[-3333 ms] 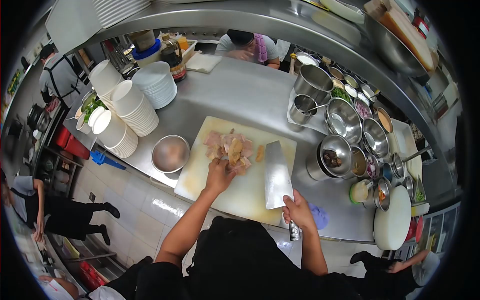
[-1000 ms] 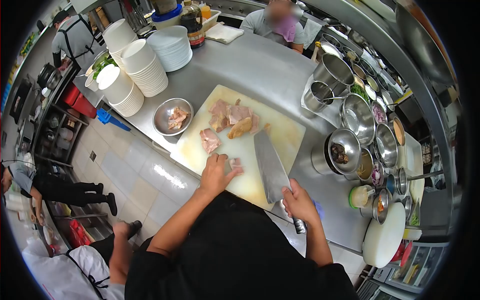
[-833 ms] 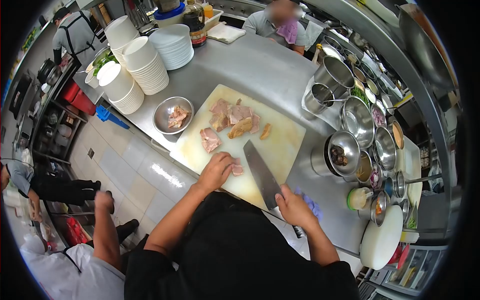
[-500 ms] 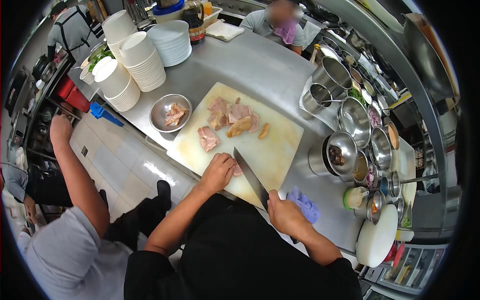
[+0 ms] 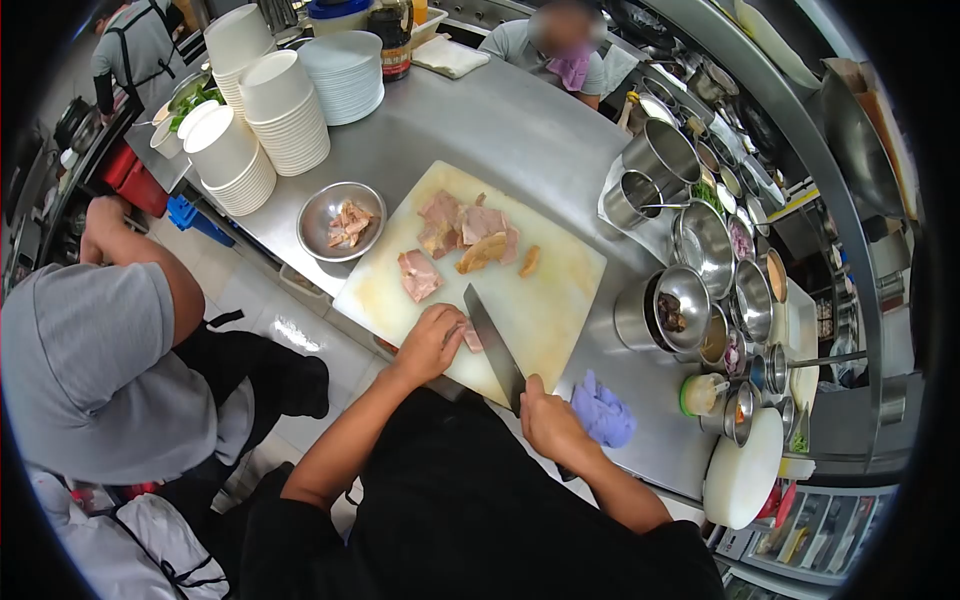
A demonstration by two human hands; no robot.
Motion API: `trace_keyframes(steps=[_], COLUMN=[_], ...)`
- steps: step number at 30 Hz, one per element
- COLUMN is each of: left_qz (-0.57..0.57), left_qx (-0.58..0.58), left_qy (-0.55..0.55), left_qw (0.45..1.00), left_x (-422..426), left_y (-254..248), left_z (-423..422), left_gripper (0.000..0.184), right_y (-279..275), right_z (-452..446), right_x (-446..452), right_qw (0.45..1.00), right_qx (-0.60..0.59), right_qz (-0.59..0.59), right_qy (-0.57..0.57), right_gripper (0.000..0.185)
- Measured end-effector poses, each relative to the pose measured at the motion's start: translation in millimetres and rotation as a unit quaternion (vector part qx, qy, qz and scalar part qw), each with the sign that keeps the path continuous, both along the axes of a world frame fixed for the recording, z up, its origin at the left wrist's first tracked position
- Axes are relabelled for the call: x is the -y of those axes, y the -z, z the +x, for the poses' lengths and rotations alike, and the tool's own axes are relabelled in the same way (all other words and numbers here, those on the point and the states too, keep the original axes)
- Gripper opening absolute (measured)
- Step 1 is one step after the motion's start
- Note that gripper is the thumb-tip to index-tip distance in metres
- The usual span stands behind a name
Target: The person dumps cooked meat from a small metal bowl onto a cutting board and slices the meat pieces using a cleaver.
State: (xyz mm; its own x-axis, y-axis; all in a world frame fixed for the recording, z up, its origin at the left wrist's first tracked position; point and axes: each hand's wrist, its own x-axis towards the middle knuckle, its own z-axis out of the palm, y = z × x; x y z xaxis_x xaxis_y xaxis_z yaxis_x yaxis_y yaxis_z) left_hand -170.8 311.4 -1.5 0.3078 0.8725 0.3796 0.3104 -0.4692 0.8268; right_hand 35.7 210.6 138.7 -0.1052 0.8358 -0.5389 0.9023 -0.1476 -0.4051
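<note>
My right hand is wrapped round the handle of a large kitchen knife, its blade angled over the white cutting board. With fingers curled, my left hand presses a small piece of pale meat, which looks like chicken, onto the board just left of the blade. Another flat meat piece lies beyond that hand. Farther up the board sits a cluster of pinkish and browned meat pieces, with a small browned strip to its right. A steel bowl at the board's left holds meat scraps.
Stacked white bowls and plates stand at the back left. Steel pots and ingredient bowls line the right side. A purple cloth lies near my right hand. One co-worker is close on my left; another is across the counter.
My right hand and the knife have shifted slightly left. The co-worker on my left has moved, with the arm now bent. The view has tilted a little. The meat stays in place.
</note>
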Motion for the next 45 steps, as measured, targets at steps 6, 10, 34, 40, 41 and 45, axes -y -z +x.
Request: trace_keyframes(steps=[6, 10, 34, 40, 41, 45], left_qz=[0.055, 0.061, 0.017, -0.041, -0.037, -0.078], left_qx=[-0.063, -0.072, 0.015, -0.154, -0.155, -0.2], left_qy=[0.044, 0.051, -0.09, -0.246, -0.249, -0.219], left_qw=[0.996, 0.994, 0.996, 0.956, 0.955, 0.952], left_x=[-5, -7, -20, -72, -76, -88], left_y=[-4, -4, -15, -14, -10, -14], left_z=[-9, -5, -26, -59, -56, -50], left_gripper=[0.014, 0.012, 0.014, 0.019, 0.019, 0.03], right_y=[-21, -37, 17, -8, -8, 1], right_z=[-2, -11, 6, 8, 9, 15], right_x=[2, 2, 14, 14, 15, 17], right_qw=[1.0, 0.999, 0.994, 0.995, 0.996, 0.998], right_qx=[0.003, 0.029, -0.069, -0.093, -0.088, -0.052], right_qz=[-0.007, -0.033, 0.076, 0.046, 0.03, 0.019], right_qy=[-0.001, -0.022, 0.036, 0.008, -0.001, 0.014], right_gripper=[0.016, 0.014, 0.024, 0.024, 0.024, 0.026])
